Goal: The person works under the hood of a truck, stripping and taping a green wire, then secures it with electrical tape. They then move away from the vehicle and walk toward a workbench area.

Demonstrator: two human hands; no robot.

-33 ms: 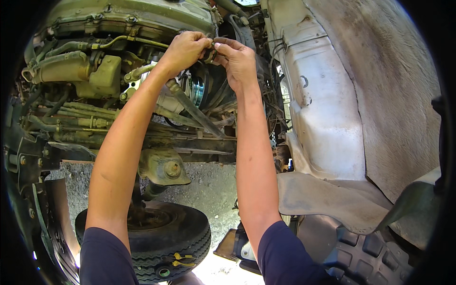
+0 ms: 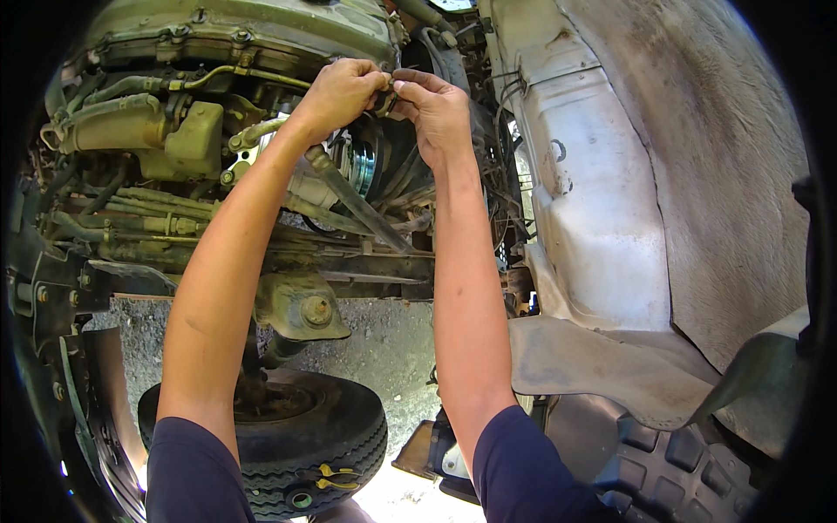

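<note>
The left hand (image 2: 344, 91) and right hand (image 2: 434, 113) are meeting beside the engine (image 2: 288, 28), above the shiny pulley (image 2: 363, 166), pinching a small dark part (image 2: 384, 104), mostly hidden; it is probably feeling light and stiff, suiting a fingertip hold at its ends.

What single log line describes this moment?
left hand: pinched at small part, mostly hidden; right hand: pinched, same place; lower in view: hose, tyre
</note>
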